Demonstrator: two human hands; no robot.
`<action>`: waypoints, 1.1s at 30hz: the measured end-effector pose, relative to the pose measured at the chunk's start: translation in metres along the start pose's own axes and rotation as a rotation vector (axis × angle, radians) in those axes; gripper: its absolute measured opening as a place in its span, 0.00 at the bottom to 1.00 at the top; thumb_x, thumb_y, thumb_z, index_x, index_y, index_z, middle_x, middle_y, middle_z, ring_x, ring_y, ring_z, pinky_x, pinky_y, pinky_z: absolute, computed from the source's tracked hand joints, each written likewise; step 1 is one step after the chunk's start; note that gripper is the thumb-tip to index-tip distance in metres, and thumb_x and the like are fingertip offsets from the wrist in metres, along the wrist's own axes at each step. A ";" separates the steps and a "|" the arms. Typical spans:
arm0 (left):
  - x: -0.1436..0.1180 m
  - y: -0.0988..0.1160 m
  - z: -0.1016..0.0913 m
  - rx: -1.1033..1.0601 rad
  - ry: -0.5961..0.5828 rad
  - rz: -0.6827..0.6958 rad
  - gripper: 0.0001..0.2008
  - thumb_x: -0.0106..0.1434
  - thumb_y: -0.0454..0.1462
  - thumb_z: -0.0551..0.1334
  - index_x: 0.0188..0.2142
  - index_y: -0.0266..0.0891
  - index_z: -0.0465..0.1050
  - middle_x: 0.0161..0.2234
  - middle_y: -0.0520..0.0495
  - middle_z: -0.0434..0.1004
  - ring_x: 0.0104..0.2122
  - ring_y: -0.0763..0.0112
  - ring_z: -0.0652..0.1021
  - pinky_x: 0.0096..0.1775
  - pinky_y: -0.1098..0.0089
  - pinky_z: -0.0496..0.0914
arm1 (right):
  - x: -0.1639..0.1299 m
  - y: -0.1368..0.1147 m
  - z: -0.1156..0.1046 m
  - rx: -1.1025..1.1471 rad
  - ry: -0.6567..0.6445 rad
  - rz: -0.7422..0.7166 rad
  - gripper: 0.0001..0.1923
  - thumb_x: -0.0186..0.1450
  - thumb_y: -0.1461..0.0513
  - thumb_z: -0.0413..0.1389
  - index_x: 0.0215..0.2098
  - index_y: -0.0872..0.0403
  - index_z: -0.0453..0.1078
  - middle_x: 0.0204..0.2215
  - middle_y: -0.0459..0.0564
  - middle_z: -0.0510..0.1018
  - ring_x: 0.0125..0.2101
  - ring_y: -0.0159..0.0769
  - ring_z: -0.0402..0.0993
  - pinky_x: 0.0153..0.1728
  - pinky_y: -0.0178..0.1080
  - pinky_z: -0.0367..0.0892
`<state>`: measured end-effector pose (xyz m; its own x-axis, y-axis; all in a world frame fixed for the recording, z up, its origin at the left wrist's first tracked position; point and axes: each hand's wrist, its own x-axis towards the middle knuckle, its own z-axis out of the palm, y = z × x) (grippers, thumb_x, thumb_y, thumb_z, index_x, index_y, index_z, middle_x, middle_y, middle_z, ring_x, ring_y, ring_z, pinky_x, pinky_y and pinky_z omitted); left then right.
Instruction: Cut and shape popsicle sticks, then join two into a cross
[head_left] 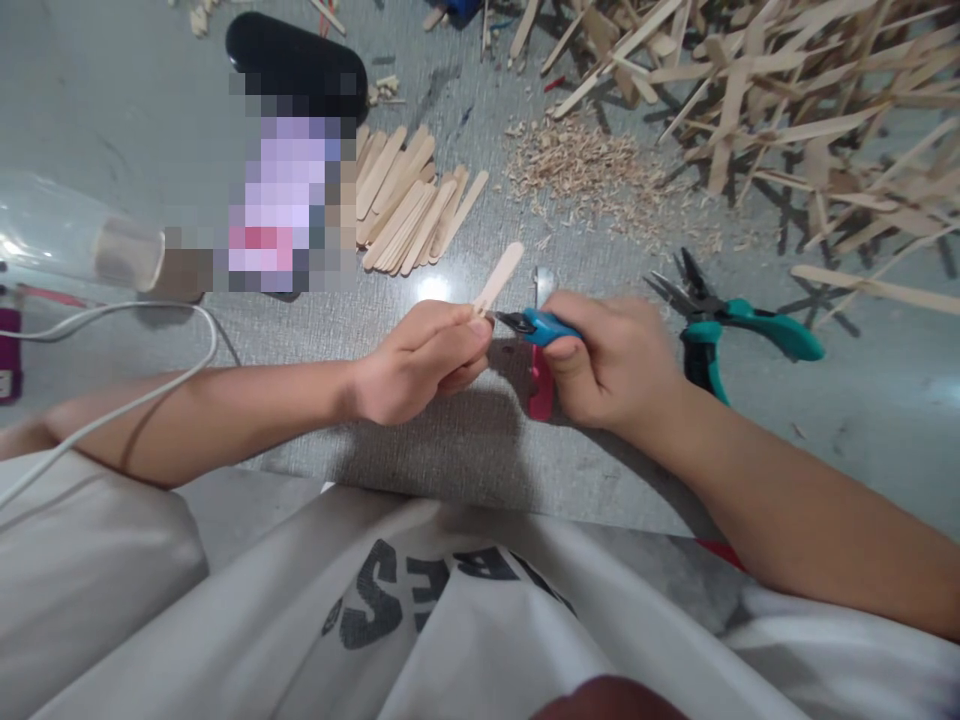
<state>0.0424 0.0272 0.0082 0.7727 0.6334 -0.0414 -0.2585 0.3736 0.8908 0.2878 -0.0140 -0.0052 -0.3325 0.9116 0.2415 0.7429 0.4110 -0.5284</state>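
Pinched between the thumb and fingers of my left hand is a wooden craft stick, its rounded end pointing away from me. My right hand is closed around blue-handled cutters. The dark jaws of the cutters meet the stick beside my left fingertips; whether they bite into it I cannot tell. Below the cutters lies a tool with a red handle and a metal end, partly behind my right hand. Teal-handled pliers rest on the table just right of that hand, jaws apart.
Several loose craft sticks lie beyond my left hand. Wood chips form a pile, with a large heap of crossed sticks at upper right. A black case, a clear bottle and a white cable are on the left.
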 end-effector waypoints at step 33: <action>0.007 0.002 -0.010 -0.135 0.190 -0.027 0.25 0.71 0.55 0.81 0.37 0.38 0.80 0.25 0.51 0.84 0.19 0.74 0.80 0.22 0.76 0.73 | 0.010 0.013 0.002 -0.072 0.212 -0.119 0.36 0.88 0.37 0.38 0.55 0.49 0.80 0.38 0.58 0.89 0.38 0.49 0.86 0.39 0.50 0.75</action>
<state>0.0417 0.0390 0.0050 0.6608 0.7334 -0.1599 -0.3246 0.4712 0.8201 0.2925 0.0005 -0.0112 -0.2962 0.8328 0.4677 0.7477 0.5069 -0.4290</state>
